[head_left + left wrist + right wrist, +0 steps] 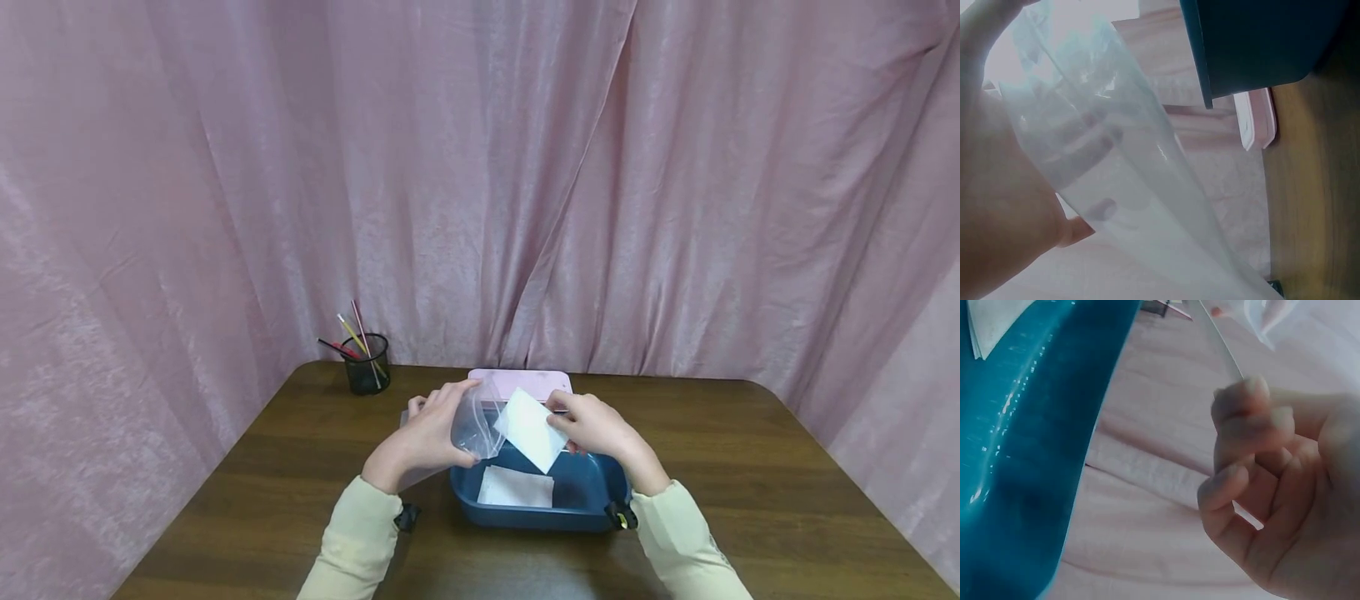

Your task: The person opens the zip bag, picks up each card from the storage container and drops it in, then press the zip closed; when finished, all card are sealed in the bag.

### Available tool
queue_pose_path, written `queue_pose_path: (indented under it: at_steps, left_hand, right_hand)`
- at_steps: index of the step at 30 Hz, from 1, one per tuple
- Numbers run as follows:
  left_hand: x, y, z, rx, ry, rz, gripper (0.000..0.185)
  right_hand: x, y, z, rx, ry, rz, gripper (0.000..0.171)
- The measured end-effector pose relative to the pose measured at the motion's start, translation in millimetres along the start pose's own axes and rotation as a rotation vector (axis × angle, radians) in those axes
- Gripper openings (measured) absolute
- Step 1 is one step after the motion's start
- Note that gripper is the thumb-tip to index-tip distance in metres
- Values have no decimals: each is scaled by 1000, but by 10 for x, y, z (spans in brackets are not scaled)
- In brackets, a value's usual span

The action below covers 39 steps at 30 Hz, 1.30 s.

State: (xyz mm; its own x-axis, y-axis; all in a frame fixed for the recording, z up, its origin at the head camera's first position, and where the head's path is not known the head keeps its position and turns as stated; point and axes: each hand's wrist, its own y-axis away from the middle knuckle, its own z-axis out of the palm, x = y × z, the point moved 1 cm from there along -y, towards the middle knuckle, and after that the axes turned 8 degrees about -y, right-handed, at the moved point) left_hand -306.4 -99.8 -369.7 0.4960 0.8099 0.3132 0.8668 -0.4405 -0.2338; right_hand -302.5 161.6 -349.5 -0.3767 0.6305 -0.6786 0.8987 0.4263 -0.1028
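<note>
My left hand [427, 433] holds a clear plastic zip bag [474, 427], its mouth spread toward the right between thumb and fingers. In the left wrist view the see-through bag [1129, 169] hangs across the palm, with fingers showing behind it. My right hand [594, 427] pinches a thin white square sheet [531, 429] by its edge, beside the bag's mouth. Whether a corner of the sheet is inside the bag I cannot tell. Below both hands stands a blue basin [536, 518], with more white square sheets [516, 487] lying in its left part.
Behind the basin is a flat pink case or tray [519, 380]. A black mesh pen cup [367, 375] with several pencils and pens stands at the back left of the wooden table [750, 483]. Pink curtains [480, 183] hang along the back and sides.
</note>
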Motion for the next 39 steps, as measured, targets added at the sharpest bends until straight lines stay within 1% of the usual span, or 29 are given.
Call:
queue_pose_path:
  at_steps: [3, 6, 11, 15, 18, 20, 22, 25, 27, 31, 35, 39]
  left_hand:
    - [-1, 4, 0, -2, 5, -2, 104]
    - [-4, 4, -1, -3, 6, -9, 104]
    - [-26, 3, 10, 18, -13, -7, 104]
    - [-50, -2, 32, 28, -51, -4, 105]
    - [-56, -6, 45, 29, -72, -11, 105]
    - [-53, -6, 52, 40, -74, -14, 105]
    - [-43, -3, 57, 35, -72, -25, 106]
    - [-26, 4, 73, 29, -73, -31, 106]
    - [-16, 9, 83, 11, -82, -38, 106]
    - [-8, 26, 105, -2, -101, -41, 106]
    - [-3, 25, 111, -7, -114, -40, 105]
    - [23, 9, 107, -4, -118, -26, 105]
  right_hand:
    - [5, 48, -38, 73, -17, 3, 17]
    - [16, 84, -67, 123, -37, 4, 18]
    - [53, 133, -79, 159, -85, 4, 28]
    - [93, 140, -62, 185, -129, 16, 35]
    - [110, 140, -61, 224, -158, 7, 38]
    - [107, 145, -68, 250, -178, 2, 38]
    - [101, 149, -78, 267, -200, -3, 37]
    - [86, 155, -94, 263, -237, 7, 37]
    - [78, 159, -113, 248, -258, 6, 37]
    - [65, 177, -163, 208, -305, -9, 36]
    - [64, 187, -206, 156, -330, -52, 32]
    - [65, 180, -207, 93, -317, -84, 27]
